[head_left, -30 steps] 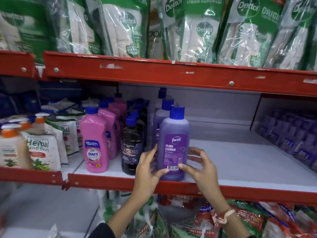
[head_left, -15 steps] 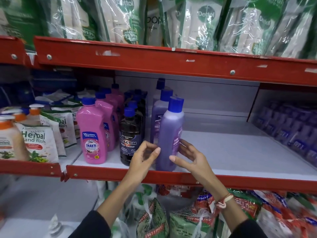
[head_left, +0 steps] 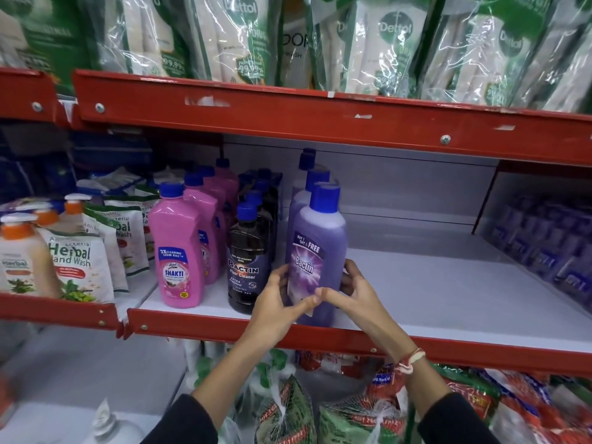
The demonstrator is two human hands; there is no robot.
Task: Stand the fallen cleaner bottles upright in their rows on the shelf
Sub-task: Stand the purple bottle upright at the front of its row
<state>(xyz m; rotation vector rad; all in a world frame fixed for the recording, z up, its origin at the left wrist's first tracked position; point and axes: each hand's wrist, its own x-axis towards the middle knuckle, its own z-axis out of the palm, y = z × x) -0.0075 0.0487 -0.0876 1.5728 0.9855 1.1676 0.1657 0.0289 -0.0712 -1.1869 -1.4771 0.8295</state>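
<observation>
The front bottle (head_left: 317, 251) is lilac with a royal-blue cap and a purple starburst label lettered in white. Beside it stands a near-black bottle (head_left: 248, 261), then a bright pink one (head_left: 176, 248), both blue-capped. The shelf (head_left: 448, 283) is white with a red front edge. Green-and-white pouches (head_left: 368, 43) hang above.

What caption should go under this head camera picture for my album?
Two hands, left hand and right hand, hold the front purple Bactin bottle upright on the red-edged shelf.
</observation>
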